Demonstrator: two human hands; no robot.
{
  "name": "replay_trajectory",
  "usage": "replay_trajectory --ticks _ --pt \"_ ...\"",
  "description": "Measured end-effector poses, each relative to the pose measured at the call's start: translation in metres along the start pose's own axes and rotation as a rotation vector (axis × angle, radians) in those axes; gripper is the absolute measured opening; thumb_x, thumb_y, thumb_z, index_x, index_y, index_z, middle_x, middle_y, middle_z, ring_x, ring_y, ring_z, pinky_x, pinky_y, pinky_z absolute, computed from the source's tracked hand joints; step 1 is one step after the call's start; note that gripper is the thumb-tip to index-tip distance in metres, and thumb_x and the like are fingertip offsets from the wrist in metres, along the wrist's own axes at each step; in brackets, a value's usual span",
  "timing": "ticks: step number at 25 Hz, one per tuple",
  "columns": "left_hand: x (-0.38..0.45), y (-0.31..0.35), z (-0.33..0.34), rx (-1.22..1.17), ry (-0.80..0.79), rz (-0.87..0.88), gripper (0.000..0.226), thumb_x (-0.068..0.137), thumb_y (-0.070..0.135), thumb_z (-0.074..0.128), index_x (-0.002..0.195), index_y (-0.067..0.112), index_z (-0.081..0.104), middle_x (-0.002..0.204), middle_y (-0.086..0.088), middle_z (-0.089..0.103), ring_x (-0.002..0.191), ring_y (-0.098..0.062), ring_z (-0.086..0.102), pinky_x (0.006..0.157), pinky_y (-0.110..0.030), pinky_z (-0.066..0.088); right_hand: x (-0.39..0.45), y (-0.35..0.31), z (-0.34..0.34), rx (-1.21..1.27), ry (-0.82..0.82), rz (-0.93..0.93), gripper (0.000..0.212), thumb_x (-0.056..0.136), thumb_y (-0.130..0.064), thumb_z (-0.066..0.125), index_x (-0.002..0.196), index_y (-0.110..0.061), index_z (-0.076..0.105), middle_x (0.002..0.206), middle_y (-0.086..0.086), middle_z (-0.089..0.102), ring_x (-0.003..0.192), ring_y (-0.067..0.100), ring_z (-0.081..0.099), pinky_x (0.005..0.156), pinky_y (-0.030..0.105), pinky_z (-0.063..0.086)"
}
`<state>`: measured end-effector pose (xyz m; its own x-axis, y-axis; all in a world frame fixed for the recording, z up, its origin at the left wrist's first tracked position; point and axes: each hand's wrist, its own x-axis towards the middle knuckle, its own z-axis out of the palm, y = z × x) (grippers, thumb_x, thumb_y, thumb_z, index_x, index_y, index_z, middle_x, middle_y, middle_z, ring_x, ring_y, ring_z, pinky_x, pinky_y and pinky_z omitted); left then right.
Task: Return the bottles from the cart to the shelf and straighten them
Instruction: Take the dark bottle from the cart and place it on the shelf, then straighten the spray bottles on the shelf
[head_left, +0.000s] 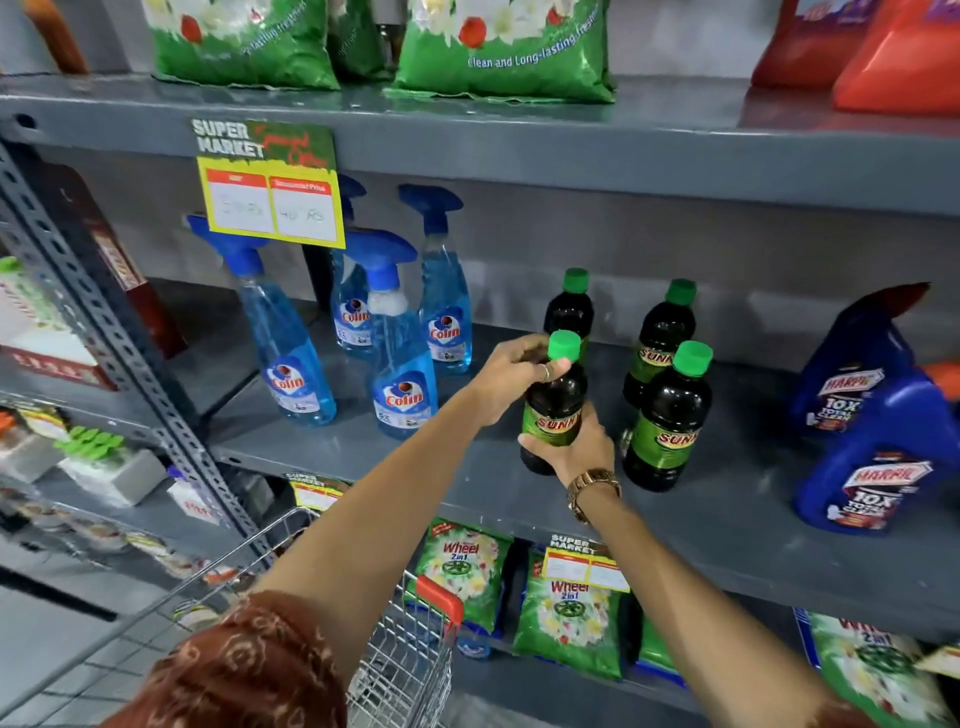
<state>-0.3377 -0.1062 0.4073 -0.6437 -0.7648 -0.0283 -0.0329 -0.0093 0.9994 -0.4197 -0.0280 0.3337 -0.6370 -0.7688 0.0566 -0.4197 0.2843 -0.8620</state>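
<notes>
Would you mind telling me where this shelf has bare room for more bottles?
Bare shelf lies between the dark green-capped bottles and the blue jugs, and along the front edge. The spray bottles crowd the left.

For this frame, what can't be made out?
- Head view, wire shopping cart: its inside is hidden by the left arm and cut by the bottom edge, so remaining bottles are unknown.
- Yellow price tag: handwritten figures too faint.
- Dark green-capped bottle: both hands hide whether its base rests on the grey shelf.
</notes>
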Motion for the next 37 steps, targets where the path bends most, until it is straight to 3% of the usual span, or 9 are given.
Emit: replay_trajectory --ticks 3,7,12,15,19,23,27,33,37 --pt "0.001 -0.001 0.0 0.017 -0.007 -0.009 0.041 0.084 0.004 0.059 0.125 0.002 0.052 0.127 -0.02 0.058 0.121 -0.031 0.053 0.109 -0.046 0.038 -0.002 0.003 0.003 0.05 -0.01 0.02 0.082 0.059 -0.029 0.085 0.128 -0.013 0.043 0.123 0.013 0.062 0.115 0.03 0.056 0.096 0.038 0.045" --pt "-0.013 0.002 0.003 0.074 0.088 0.021 0.041 0.085 0.009 0.06 0.125 0.006 0.053 0.128 -0.015 0.059 0.111 -0.019 0.055 0.106 -0.039 0.042 -0.012 0.004 0.002 0.082 0.031 0.019 0.087 0.055 -0.023 0.086 0.126 -0.01 0.038 0.126 0.014 0.055 0.118 0.03 0.051 0.097 0.041 0.046" --pt "-0.04 -0.001 -0.025 -0.023 0.391 0.005 0.024 0.085 0.015 0.061 0.109 0.011 0.061 0.088 0.005 0.061 0.094 -0.016 0.055 0.074 -0.027 0.047 -0.039 0.006 0.004 0.05 0.219 -0.091 0.051 0.061 -0.018 0.083 0.094 -0.006 0.045 0.104 0.018 0.055 0.096 0.034 0.055 0.08 0.042 0.047" --pt "-0.061 -0.008 -0.052 -0.038 0.53 0.013 0.007 0.084 0.014 0.062 0.089 0.017 0.059 0.074 0.005 0.059 0.071 -0.012 0.056 0.062 -0.023 0.044 -0.055 0.002 0.011 0.038 0.153 -0.154 0.042 0.069 -0.016 0.078 0.095 0.001 0.05 0.093 0.012 0.051 0.08 0.025 0.05 0.075 0.041 0.046" --pt "-0.088 -0.02 -0.089 0.022 0.637 0.03 0.007 0.083 0.014 0.064 0.088 0.016 0.06 0.071 0.003 0.06 0.054 0.0 0.058 0.058 -0.021 0.045 -0.07 -0.006 0.029 0.045 0.045 -0.2 0.034 0.073 -0.014 0.074 0.096 0.0 0.054 0.088 0.007 0.053 0.073 0.018 0.047 0.074 0.035 0.045" --pt "-0.104 -0.035 -0.129 0.065 0.723 -0.018 0.006 0.083 0.015 0.064 0.086 0.017 0.059 0.08 -0.001 0.063 0.069 -0.014 0.057 0.062 -0.021 0.044 -0.071 -0.016 0.059 0.037 -0.11 -0.226 0.039 0.071 -0.017 0.076 0.1 -0.003 0.055 0.097 0.009 0.059 0.081 0.019 0.054 0.078 0.041 0.051" --pt "-0.101 -0.055 -0.168 0.082 0.867 -0.064 0.006 0.08 0.011 0.066 0.085 0.012 0.065 0.091 -0.01 0.062 0.085 -0.021 0.056 0.079 -0.029 0.044 -0.058 -0.033 0.088 0.033 -0.2 -0.209 0.054 0.068 -0.019 0.079 0.113 -0.004 0.053 0.12 0.015 0.058 0.112 0.028 0.054 0.092 0.041 0.047" --pt "-0.083 -0.078 -0.202 0.146 1.01 -0.079 0.035 0.071 0.007 0.073 0.1 0.01 0.053 0.099 -0.006 0.057 0.089 -0.02 0.055 0.079 -0.027 0.044 -0.026 -0.049 0.128 0.158 -0.298 0.01 0.09 0.061 -0.024 0.084 0.135 -0.007 0.036 0.141 0.011 0.045 0.129 0.028 0.043 0.108 0.042 0.039" --pt "-0.065 -0.101 -0.214 0.162 0.968 -0.015 0.076 0.052 0.004 0.085 0.117 0.005 0.045 0.112 -0.01 0.059 0.1 -0.024 0.059 0.086 -0.034 0.05 -0.007 -0.054 0.15 0.248 -0.264 0.083 0.061 0.055 -0.014 0.087 0.101 -0.015 0.048 0.107 0.005 0.063 0.106 0.028 0.061 0.095 0.042 0.05"
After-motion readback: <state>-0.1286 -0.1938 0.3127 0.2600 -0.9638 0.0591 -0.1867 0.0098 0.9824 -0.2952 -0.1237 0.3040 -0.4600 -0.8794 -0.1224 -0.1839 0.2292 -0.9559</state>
